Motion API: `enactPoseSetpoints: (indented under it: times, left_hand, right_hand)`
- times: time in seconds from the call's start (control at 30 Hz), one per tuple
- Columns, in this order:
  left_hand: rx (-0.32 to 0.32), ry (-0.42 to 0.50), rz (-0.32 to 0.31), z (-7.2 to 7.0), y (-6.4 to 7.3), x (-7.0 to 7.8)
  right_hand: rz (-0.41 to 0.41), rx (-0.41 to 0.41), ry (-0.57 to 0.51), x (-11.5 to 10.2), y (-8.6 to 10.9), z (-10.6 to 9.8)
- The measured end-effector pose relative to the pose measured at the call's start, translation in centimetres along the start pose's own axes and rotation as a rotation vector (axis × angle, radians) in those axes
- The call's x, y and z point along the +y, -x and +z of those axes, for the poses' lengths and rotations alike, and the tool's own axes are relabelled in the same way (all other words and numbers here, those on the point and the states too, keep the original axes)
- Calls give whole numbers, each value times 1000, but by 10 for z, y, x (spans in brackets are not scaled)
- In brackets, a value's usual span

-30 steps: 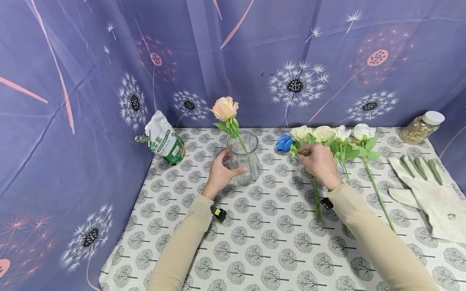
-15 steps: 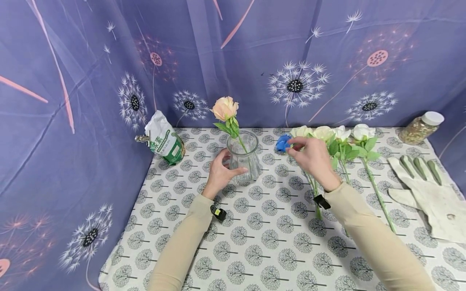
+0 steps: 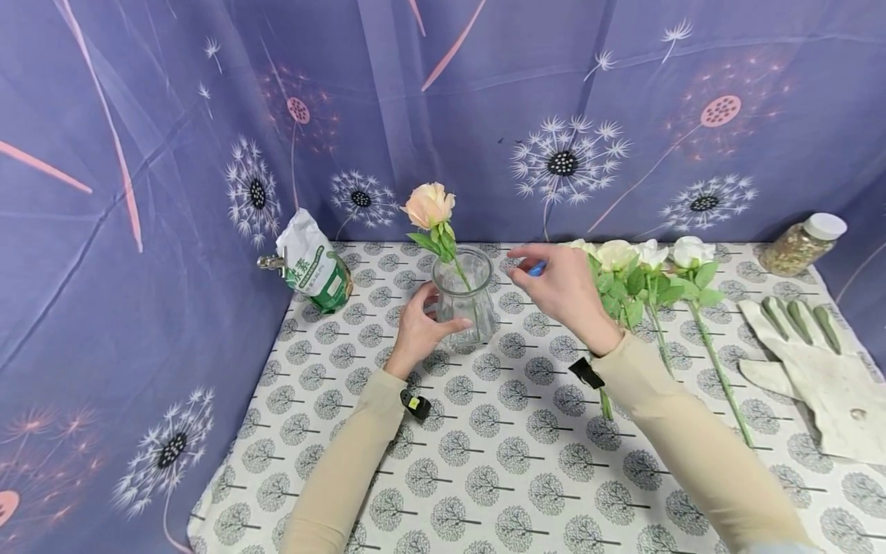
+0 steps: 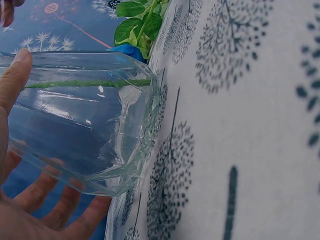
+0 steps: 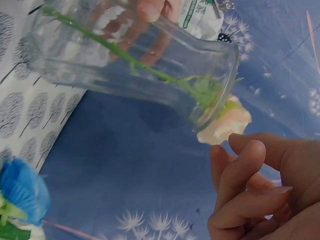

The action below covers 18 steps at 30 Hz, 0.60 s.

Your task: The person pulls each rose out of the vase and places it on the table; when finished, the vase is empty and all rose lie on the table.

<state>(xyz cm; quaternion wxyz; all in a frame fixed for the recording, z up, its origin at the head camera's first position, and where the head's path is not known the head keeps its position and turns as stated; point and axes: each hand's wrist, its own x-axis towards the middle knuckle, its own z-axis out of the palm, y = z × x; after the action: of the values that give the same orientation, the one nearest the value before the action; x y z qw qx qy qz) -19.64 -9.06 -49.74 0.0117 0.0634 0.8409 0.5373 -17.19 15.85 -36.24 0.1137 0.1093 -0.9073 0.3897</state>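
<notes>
My left hand [image 3: 418, 332] grips a clear glass vase [image 3: 477, 319] around its left side, with the thumb across the front. In the vase leans a peach rose [image 3: 429, 205], its green stem [image 4: 85, 84] reaching down inside the glass. Just right of the vase hovers my right hand [image 3: 564, 285], its fingers loosely bent and nothing between them. In the right wrist view the hand's fingertips are close to the peach bloom [image 5: 227, 122], apparently without touching it. A blue rose [image 5: 25, 192] lies on the cloth below, mostly hidden by the hand in the head view.
Several white and cream roses [image 3: 651, 254] lie at the back right. Beyond them are a jar [image 3: 799, 246] with a white lid and a pale work glove [image 3: 824, 377]. A clipped green-and-white bag [image 3: 314, 265] stands back left. Purple curtains enclose the patterned tablecloth [image 3: 477, 462].
My right hand has moved left from the roses, past the blue rose, towards the vase. The blue rose stays about where it was. My left hand keeps its grip on the vase.
</notes>
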Motion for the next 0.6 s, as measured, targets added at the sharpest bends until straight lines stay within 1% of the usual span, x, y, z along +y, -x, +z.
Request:
enactPoseSetpoints:
  times: [0.27, 0.47, 0.6]
  left_hand:
    - [-5, 10, 22, -1, -1, 0]
    - [-8, -2, 48, -2, -1, 0]
    - [-6, -15, 55, -2, -2, -1]
  right_hand:
    - [-36, -54, -49, -14, -15, 15]
    - [-57, -60, -32, -22, -26, 25]
    - [-48, -77, -14, -26, -32, 31]
